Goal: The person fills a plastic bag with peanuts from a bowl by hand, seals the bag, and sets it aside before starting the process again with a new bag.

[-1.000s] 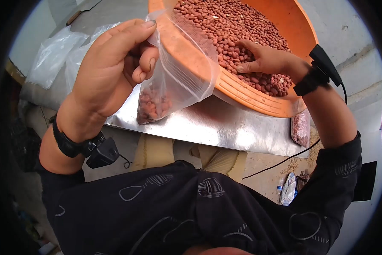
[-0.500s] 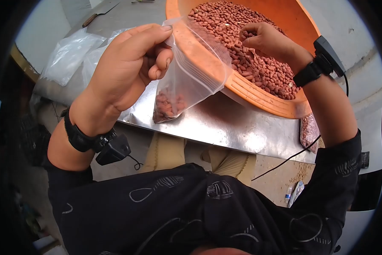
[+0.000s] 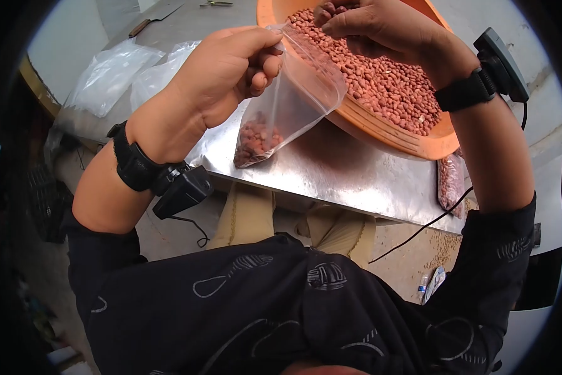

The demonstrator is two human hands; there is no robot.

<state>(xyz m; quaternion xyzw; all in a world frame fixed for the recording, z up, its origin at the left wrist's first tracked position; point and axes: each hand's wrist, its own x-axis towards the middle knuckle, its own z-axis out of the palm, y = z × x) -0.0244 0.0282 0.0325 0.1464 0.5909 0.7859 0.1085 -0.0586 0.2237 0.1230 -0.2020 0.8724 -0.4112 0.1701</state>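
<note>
The right hand (image 3: 381,28) had been raised from the nuts (image 3: 387,81) in the tub (image 3: 381,134) and brought leftward over them, toward the tub's left rim. Several nuts were clasped between its curled fingers and thumb. The bag (image 3: 300,94) was pinched by its upper edge in the left hand (image 3: 231,75), just left of the tub, and part of the tub's wall was overlapped by it. A small heap was seen in the bag's lower corner, below the tub's left rim; whether that corner was supported by the table (image 3: 356,175) could not be told. By this change, the handful was judged to have been separated from the bulk and set nearer the bag, though its release was not shown; the bag was judged to be only slightly filled. Spare bags (image 3: 109,75) were laid well to the left of the tub, and a tool with a wooden handle (image 3: 140,27) was placed beyond them, on the tub's far left. A packed bag (image 3: 450,181) was seen just below the tub's right end, at the table's edge.
</note>
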